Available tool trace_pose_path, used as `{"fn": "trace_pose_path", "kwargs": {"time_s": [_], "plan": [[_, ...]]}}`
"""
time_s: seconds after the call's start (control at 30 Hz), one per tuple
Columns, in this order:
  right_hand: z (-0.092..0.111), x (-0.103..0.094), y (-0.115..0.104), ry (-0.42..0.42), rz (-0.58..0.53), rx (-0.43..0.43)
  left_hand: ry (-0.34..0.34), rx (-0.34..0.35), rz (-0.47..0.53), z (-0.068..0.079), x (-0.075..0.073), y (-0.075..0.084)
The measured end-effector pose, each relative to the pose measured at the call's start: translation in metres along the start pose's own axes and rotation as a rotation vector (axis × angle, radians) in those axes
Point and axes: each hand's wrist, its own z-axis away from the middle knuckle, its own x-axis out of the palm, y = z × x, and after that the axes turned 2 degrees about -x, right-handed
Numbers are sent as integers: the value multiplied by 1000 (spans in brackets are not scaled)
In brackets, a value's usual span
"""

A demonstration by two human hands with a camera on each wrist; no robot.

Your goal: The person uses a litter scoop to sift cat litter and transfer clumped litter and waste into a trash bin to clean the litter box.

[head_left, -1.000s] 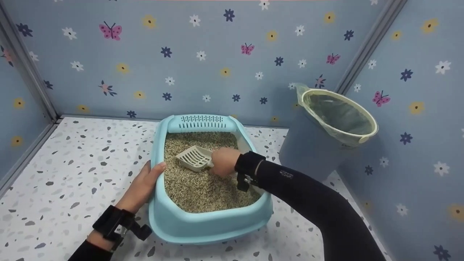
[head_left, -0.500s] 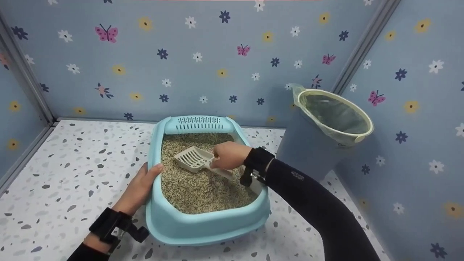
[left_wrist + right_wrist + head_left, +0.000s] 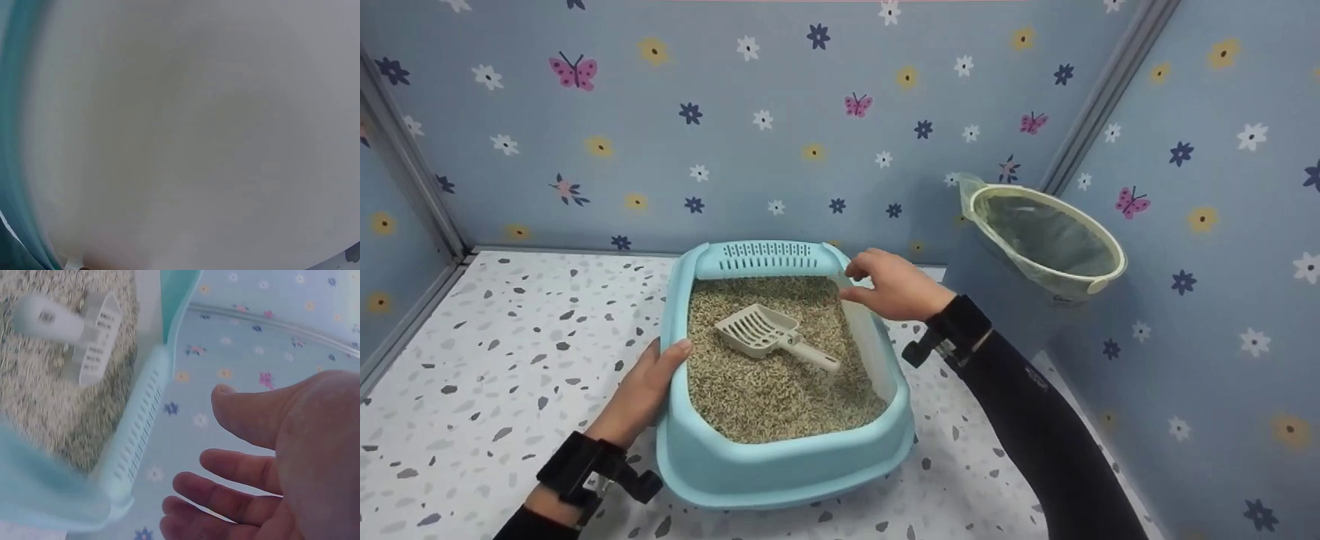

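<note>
A pale blue litter box (image 3: 780, 480) full of pellet litter (image 3: 780, 405) stands on the floor. A beige slotted litter scoop (image 3: 757, 330) lies on the litter, its handle toward the lower right. My left hand (image 3: 637, 390) grips the box's left rim, thumb over the edge; the other fingers are hidden outside. Above the box's right rim hovers my right hand (image 3: 896, 285), holding nothing, its fingers loosely bent. In the right wrist view, thumb and fingers stand apart. A blurred pale surface (image 3: 191, 135) fills most of the left wrist view, with a teal strip at its left.
To the right of the box stands a tall waste bin (image 3: 997, 300) with a cream rim and a thin bag lining. Flower-patterned wall panels (image 3: 735, 112) close off the back and sides. The speckled floor (image 3: 525, 360) extends left of the box.
My right hand has let go of the scoop's handle and lifted away to the upper right. The scoop stays on the litter. My left hand keeps its hold on the rim.
</note>
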Motion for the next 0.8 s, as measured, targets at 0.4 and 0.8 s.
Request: {"fn": "trace_pose_path", "kwargs": {"time_s": [0.4,0.8], "plan": [[67,34,75,293,-47,125,55,-204,-279,10,-32,3],[119,83,105,359,178,90,236,157,-951,22,-84,-4]]}}
